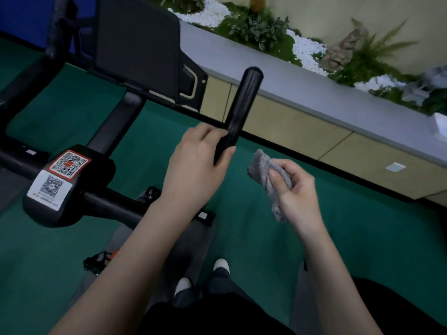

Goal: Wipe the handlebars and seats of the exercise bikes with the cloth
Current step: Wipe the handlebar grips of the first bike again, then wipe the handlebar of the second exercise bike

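A black exercise bike fills the left half of the view, its crossbar (113, 204) running toward me. The black right handlebar grip (244, 102) points up and away. My left hand (196, 163) grips the lower end of that grip, fingers curled round it. To its right, apart from the bar, my right hand (295, 189) holds a crumpled grey cloth (268, 175), pinched between thumb and fingers. The bike's dark screen (137, 47) stands behind the bars. No seat is in view.
A block with two QR-code stickers (60, 175) sits at the bar's centre. A low wall with a grey ledge (314, 97) and a planter of plants and white stones runs along the right. Green floor lies below, a pedal (99, 259) and my feet (203, 274) near the bottom.
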Motion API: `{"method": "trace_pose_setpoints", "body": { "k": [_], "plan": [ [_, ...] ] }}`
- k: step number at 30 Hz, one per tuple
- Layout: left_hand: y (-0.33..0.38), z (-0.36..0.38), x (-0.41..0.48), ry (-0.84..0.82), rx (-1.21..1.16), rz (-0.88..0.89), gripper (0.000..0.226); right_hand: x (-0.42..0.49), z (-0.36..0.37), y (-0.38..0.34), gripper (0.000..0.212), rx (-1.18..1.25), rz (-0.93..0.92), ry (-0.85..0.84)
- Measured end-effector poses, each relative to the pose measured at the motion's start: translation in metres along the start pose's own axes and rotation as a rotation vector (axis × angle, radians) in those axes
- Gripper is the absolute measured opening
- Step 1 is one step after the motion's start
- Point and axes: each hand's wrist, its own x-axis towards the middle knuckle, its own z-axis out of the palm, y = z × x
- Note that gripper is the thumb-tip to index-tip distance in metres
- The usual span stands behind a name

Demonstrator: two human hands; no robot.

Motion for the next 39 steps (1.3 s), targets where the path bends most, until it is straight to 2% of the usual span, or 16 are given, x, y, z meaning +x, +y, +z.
{"method": "trace_pose_setpoints", "body": {
  "k": [3,7,14,20,27,34,39],
  "plan": [
    [0.007,0.005,-0.002,-0.030,0.035,0.097,0.033,-0.019,-0.010,0.003,0.030,-0.087,0.008,0.070],
    [0.018,0.016,-0.005,-0.105,0.074,0.216,0.033,-0.042,-0.023,0.011,0.022,-0.161,0.049,0.156],
    [0.038,0.047,-0.017,-0.277,0.142,0.312,0.036,-0.068,-0.057,0.028,0.023,-0.232,0.072,0.276],
    [0.060,0.094,-0.028,-0.413,0.223,0.313,0.041,-0.082,-0.102,0.059,0.022,-0.215,0.123,0.325],
    [0.106,0.176,-0.044,-0.564,0.315,0.303,0.052,-0.101,-0.193,0.097,0.022,-0.164,0.190,0.369],
    [0.144,0.252,-0.070,-0.720,0.372,0.211,0.068,-0.118,-0.287,0.145,0.019,-0.222,0.276,0.400],
    [0.151,0.281,-0.086,-0.847,0.444,0.142,0.068,-0.132,-0.328,0.174,0.016,-0.229,0.347,0.464]
  ]
}}
